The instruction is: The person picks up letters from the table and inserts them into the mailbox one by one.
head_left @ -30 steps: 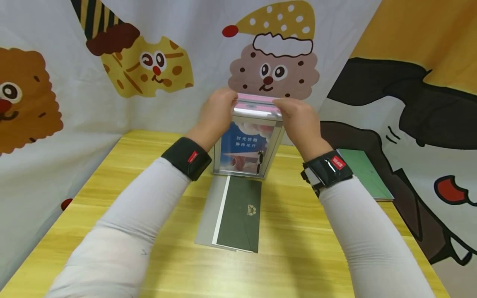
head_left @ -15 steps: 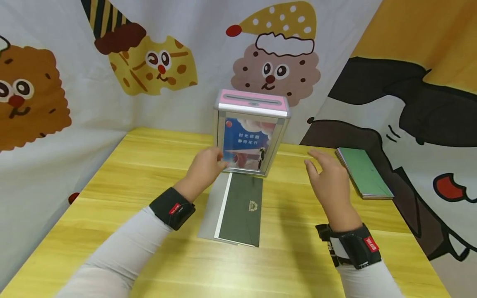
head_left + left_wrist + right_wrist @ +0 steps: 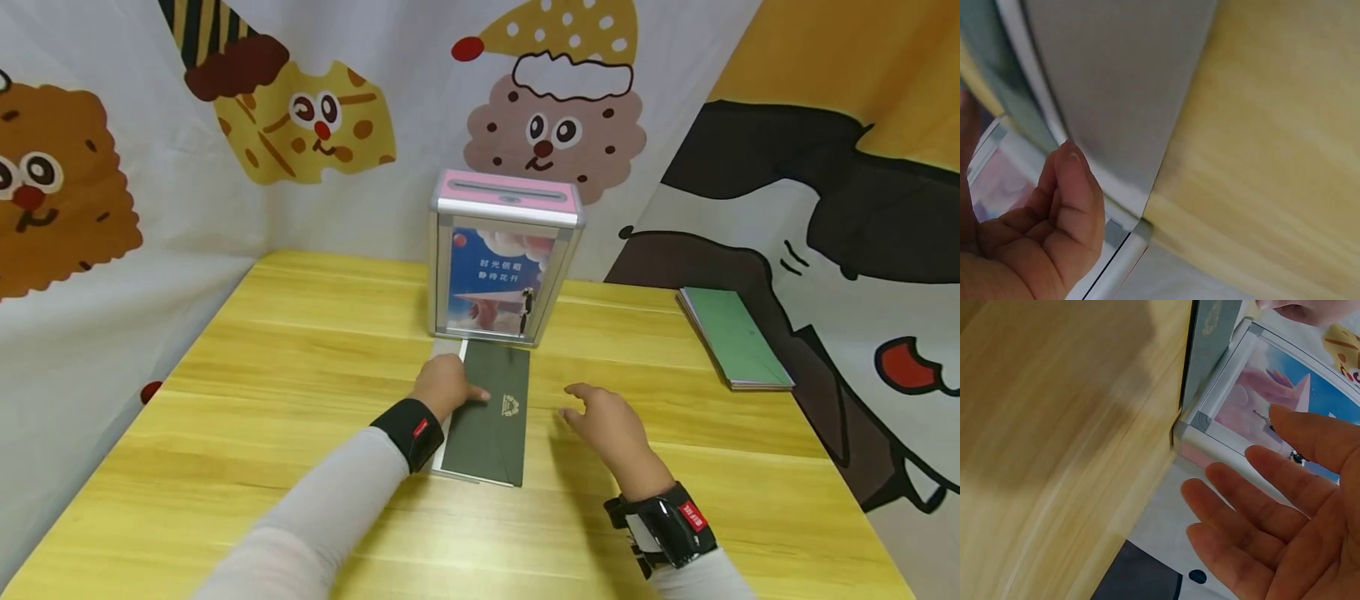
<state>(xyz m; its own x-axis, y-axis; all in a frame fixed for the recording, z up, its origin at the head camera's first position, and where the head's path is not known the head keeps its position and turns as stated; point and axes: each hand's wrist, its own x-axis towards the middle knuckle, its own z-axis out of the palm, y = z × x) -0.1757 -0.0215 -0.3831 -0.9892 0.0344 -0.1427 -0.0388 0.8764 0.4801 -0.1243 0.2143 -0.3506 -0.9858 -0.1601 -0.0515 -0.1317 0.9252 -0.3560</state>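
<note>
My left hand (image 3: 441, 386) is over the left side of a dark green envelope (image 3: 489, 446) with a gold emblem. Its thumb reaches across the green face, while the bent fingers are near the envelope's white edge; in the left wrist view thumb and fingers stand apart. Under the green envelope a grey envelope (image 3: 1110, 81) sticks out to the left. My right hand (image 3: 611, 427) hovers to the right of the envelopes, fingers loosely spread and holding nothing. Just behind the envelopes stands an upright letter box (image 3: 502, 275) with a pink slotted top and a clear front.
Small keys (image 3: 527, 308) hang at the box's front. A stack of green-topped envelopes (image 3: 735, 337) lies at the right on the wooden table (image 3: 315, 333). Behind the table hangs a cartoon-printed cloth (image 3: 420, 100).
Both hands have let go of the box's top and come down toward me. The left hand has moved to the green envelope; the right has swung out right, then back in and lower.
</note>
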